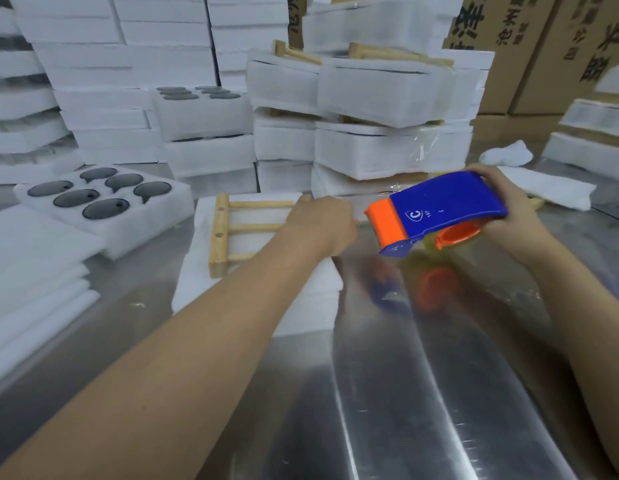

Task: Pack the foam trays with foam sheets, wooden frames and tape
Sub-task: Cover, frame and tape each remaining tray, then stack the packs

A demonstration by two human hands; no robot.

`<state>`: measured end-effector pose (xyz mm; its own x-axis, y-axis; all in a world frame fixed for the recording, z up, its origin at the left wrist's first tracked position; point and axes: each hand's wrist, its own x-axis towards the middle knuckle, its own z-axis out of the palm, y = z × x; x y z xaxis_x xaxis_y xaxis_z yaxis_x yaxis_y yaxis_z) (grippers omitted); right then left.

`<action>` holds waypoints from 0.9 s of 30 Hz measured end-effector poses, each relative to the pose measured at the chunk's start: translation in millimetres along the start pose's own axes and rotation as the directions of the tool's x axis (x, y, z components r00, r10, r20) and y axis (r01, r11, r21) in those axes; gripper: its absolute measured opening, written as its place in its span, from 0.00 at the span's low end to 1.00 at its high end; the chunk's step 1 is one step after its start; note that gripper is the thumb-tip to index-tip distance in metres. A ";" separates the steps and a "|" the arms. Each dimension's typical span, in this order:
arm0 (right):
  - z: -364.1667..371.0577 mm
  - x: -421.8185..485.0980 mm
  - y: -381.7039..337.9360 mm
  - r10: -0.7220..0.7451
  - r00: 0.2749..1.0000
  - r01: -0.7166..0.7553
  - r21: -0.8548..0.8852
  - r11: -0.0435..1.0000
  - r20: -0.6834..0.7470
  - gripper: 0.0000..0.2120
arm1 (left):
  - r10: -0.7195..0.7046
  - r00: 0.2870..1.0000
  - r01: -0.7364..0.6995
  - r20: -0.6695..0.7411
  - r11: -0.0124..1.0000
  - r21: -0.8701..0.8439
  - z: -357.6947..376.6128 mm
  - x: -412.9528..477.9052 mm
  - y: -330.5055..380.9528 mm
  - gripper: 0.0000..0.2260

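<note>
On the shiny metal table (405, 393), the covered foam tray (301, 299) lies in the middle with a wooden frame (219, 233) on top. The left hand (321, 220) rests on the frame's right end. Its fingers curl out of sight, so I cannot tell whether it pinches a tape end or only presses down. The right hand (508, 216) grips the blue-and-orange tape dispenser (446, 202), raised just beside the tray's right edge. To tape well, press the frame flat, draw the strip taut and straight across frame and tray, then wrap it down the side before cutting.

Wooden frame (231, 233) flat atop foam tray (259, 299)
</note>
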<state>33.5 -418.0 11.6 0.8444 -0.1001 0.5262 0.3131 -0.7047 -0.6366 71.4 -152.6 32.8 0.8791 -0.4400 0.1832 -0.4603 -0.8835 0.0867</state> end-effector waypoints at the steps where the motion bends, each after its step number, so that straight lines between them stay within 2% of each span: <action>1: -0.2 0.1 -2.5 -0.008 1.000 0.008 -0.014 1.000 -0.003 0.35 | 0.010 1.000 -0.011 -0.011 1.000 -0.023 -0.3 -0.3 -0.6 0.12; 6: 2.8 -0.1 -22.7 -0.041 0.998 0.045 -0.111 0.993 0.037 0.36 | 0.037 0.999 -0.039 -0.018 0.986 -0.161 -0.8 0.6 -6.4 0.09; 9: 5.3 -3.0 -42.2 -0.100 0.995 0.099 -0.170 0.980 0.002 0.35 | 0.034 0.998 -0.044 -0.047 0.976 -0.213 -1.2 0.7 -7.3 0.05; 11: 6.2 -4.3 -51.4 -0.142 0.989 0.132 -0.231 0.964 -0.030 0.34 | 0.026 0.998 -0.039 -0.056 0.971 -0.237 -2.8 -0.9 -7.0 0.05; 15: 12.9 -1.0 -56.4 -0.136 0.989 0.102 -0.417 0.903 -0.053 0.33 | -0.002 0.993 -0.049 -0.120 0.905 -0.422 -5.9 -3.5 -8.8 0.05; 16: 11.2 -1.1 -55.0 -0.113 0.990 0.066 -0.415 0.907 -0.089 0.32 | -0.014 0.991 -0.047 -0.133 0.895 -0.444 -5.8 -3.9 -8.9 0.05; 17: 7.0 -1.2 -51.4 -0.058 0.987 0.000 -0.371 0.929 -0.147 0.31 | -0.019 0.991 -0.042 -0.129 0.889 -0.456 -5.1 -3.7 -9.1 0.05; 19: -8.5 -1.2 -42.2 0.176 0.956 -0.225 -0.204 0.953 -0.235 0.27 | -0.024 0.996 -0.021 -0.089 0.883 -0.469 -2.5 -1.9 -9.8 0.05; 21: -24.8 -2.2 -32.7 0.456 0.876 -0.467 -0.036 0.884 -0.156 0.16 | -0.030 0.999 0.007 -0.045 0.897 -0.442 -0.8 1.2 -9.1 0.06; 22: -29.6 -3.7 -29.6 0.565 0.820 -0.568 -0.008 0.823 -0.095 0.09 | -0.033 0.999 0.021 -0.022 0.913 -0.408 -0.2 2.9 -8.2 0.07; 24: -33.9 -8.4 -26.7 0.674 0.738 -0.674 -0.059 0.736 -0.026 0.05 | -0.040 0.998 0.051 0.039 0.939 -0.341 1.0 5.2 -6.2 0.09; 27: -34.1 -12.0 -27.2 0.707 0.707 -0.697 -0.140 0.703 0.028 0.07 | -0.060 0.993 0.089 0.099 0.941 -0.327 0.8 6.8 -5.4 0.10</action>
<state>0.0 -421.7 41.8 0.8303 -0.5494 -0.0936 -0.4294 -0.5236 -0.7358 79.9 -151.0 32.8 0.9130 -0.4001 0.0799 -0.3951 -0.8181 0.4179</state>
